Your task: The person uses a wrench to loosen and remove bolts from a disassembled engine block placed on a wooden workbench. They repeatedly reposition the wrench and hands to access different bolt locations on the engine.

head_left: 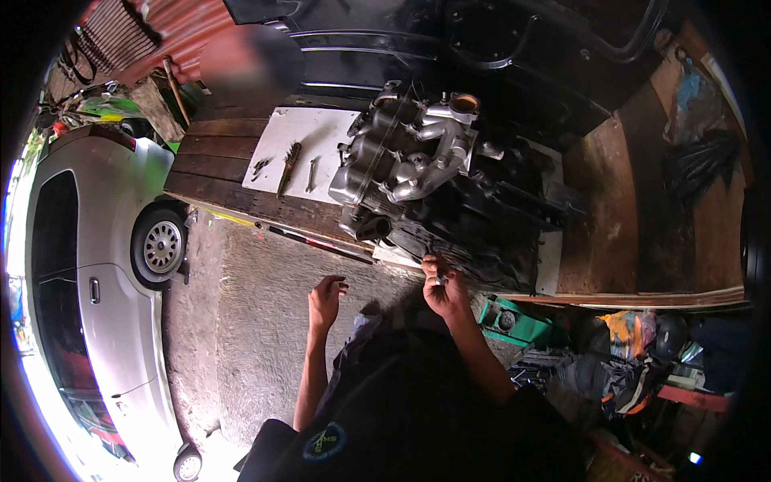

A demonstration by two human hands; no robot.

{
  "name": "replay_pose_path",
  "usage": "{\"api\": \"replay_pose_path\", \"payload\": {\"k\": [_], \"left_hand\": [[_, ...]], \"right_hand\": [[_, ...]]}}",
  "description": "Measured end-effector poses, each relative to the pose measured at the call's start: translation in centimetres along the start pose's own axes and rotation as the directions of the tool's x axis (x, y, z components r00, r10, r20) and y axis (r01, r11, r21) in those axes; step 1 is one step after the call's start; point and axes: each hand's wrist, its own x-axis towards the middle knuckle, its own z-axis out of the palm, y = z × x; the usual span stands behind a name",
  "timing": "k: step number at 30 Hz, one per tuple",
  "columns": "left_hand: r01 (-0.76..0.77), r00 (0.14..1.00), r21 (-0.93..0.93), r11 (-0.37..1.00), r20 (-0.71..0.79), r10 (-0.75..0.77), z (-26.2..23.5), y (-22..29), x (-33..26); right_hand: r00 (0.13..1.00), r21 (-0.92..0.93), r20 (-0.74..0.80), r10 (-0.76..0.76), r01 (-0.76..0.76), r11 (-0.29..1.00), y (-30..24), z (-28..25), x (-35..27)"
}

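My right hand (444, 294) is closed at the near edge of the bench, in front of the engine. Pinched in its fingers is a small shiny metal part (439, 281), too small to name exactly. My left hand (324, 300) hovers over the floor short of the bench, fingers loosely bent and apart, with nothing visible in it. A grey metal engine (434, 153) with curved intake pipes rests on the bench above my hands. Dark cloth or plastic (482, 257) lies along its near side.
On a white board (269, 149) left of the engine lie a spanner (311, 175), a long dark tool (288, 169) and small pieces. The wooden bench (213, 157) runs across. A silver car (112, 297) stands left; a green case (514, 321) sits below the bench at right.
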Motion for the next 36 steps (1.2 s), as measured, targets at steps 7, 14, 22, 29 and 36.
{"api": "replay_pose_path", "payload": {"k": [7,14,22,29,36], "left_hand": [[0.016,0.998,-0.031,0.999,0.060,-0.015,1.3,0.5,0.5],[-0.024,0.999,-0.007,1.000,0.029,0.024,0.7,0.7,0.2],[0.002,1.000,-0.055,0.998,-0.014,-0.002,-0.6,0.3,-0.5],[-0.075,0.997,-0.006,0.997,-0.024,0.075,-0.3,2.6,0.4],[-0.045,0.999,0.019,0.999,0.002,0.045,0.0,1.7,0.0]], "right_hand": [[0.992,0.025,-0.123,0.018,-0.015,1.000,1.5,-1.0,5.6],[0.926,-0.251,-0.318,-0.205,0.126,0.960,2.7,-2.6,7.4],[0.906,-0.531,-0.379,-0.188,-0.046,0.846,3.4,-2.1,3.7],[0.942,-0.134,-0.311,-0.129,0.091,0.987,1.6,-2.1,1.4],[0.988,0.323,0.149,-0.032,-0.018,0.946,-0.5,-2.3,-0.4]]}}
